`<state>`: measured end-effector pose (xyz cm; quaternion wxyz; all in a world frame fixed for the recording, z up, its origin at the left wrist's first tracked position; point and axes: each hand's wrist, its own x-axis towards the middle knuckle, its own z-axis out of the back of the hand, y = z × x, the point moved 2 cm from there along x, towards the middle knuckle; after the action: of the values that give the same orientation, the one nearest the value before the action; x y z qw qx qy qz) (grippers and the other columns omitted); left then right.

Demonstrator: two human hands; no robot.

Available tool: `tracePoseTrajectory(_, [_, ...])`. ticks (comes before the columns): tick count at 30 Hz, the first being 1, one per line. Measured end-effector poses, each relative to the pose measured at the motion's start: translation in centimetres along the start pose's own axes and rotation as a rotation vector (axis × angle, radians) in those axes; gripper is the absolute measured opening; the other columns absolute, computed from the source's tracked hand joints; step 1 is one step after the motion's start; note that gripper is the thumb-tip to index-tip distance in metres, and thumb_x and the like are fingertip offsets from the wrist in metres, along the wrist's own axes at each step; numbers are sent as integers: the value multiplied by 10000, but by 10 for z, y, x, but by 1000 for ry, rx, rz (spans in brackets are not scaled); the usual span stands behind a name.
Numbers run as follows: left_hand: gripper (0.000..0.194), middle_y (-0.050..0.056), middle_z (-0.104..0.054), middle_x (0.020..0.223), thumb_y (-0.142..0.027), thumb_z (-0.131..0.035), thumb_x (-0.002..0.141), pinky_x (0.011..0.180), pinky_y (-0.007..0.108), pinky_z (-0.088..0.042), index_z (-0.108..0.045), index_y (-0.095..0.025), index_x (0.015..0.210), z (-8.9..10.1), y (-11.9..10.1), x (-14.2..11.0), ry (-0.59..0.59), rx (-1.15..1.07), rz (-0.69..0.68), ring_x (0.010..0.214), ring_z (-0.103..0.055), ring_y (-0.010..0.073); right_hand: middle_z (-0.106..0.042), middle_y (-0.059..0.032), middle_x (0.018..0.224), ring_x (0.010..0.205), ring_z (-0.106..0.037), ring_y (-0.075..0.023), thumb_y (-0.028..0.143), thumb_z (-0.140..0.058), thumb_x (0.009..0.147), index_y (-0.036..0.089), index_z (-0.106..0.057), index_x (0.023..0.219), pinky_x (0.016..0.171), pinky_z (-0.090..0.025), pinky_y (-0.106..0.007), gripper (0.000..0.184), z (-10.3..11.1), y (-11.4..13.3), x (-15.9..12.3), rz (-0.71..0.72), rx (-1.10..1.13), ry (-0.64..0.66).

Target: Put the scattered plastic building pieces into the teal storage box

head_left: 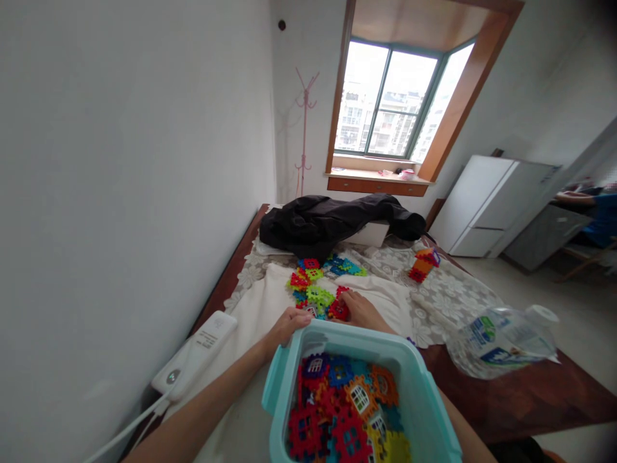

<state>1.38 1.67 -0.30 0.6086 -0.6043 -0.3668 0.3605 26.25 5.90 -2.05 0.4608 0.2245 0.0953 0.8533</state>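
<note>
A teal plastic bin (289, 379) stands right in front of me, filled with several colourful interlocking toy tiles (349, 411). My left hand (285, 326) rests on the bin's far rim, fingers curled over it. Just beyond the bin my right hand (359, 308) lies over a red tile (338, 309) at the near edge of a loose pile of tiles (318, 280) on a white cloth (270, 296). Its fingers are closed around the red tile. A small built block of tiles (423, 264) stands further right on the lace cloth.
A white power strip (195, 355) lies at the left by the wall. A clear plastic bottle (504, 341) lies at the right on the wooden table. A black jacket (332, 222) is heaped at the far end. A white fridge (486, 206) stands beyond; another person sits far right.
</note>
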Motion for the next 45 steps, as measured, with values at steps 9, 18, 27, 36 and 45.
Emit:
tracePoseTrajectory(9, [497, -46, -390, 566, -614, -621, 835, 529, 274, -227, -492, -202, 588, -1, 1, 0, 19, -17, 8, 543, -317, 111, -614, -19, 949, 863, -531, -194, 213, -648, 887, 225, -546, 947, 790, -404, -312, 118, 19, 2, -4, -54, 96, -4])
tracePoseTrajectory(18, [491, -49, -380, 561, -606, -620, 828, 522, 268, -231, -474, -206, 585, -1, 0, 0, 23, -12, -2, 538, -311, 106, -625, -15, 975, 895, -569, -199, 281, -673, 887, 197, -583, 1021, 827, -420, -322, 182, 25, -23, -8, -161, 171, -74])
tracePoseTrajectory(27, [489, -48, -389, 555, -606, -635, 819, 520, 266, -226, -497, -199, 585, -1, -1, 0, 22, -23, 0, 531, -316, 102, -663, -31, 990, 933, -621, -241, 477, -751, 864, 237, -619, 969, 872, -497, -380, 294, 44, -36, -3, -301, 521, -230])
tracePoseTrajectory(36, [511, -50, -383, 547, -622, -659, 819, 518, 266, -214, -510, -193, 584, -1, -1, -1, 26, -47, -11, 526, -304, 99, -695, -77, 1180, 1153, -629, -283, 623, -810, 852, 244, -658, 1086, 1052, -493, -410, 471, 120, 25, -47, 11, 781, 79])
tracePoseTrajectory(45, [545, -57, -362, 534, -650, -675, 806, 517, 264, -191, -496, -193, 567, -1, 0, 1, 23, -60, -36, 525, -284, 95, -718, -136, 1386, 1335, -637, -355, 643, -560, 1016, 265, -741, 1105, 1161, -479, -547, 428, 132, 18, -104, -80, 673, -28])
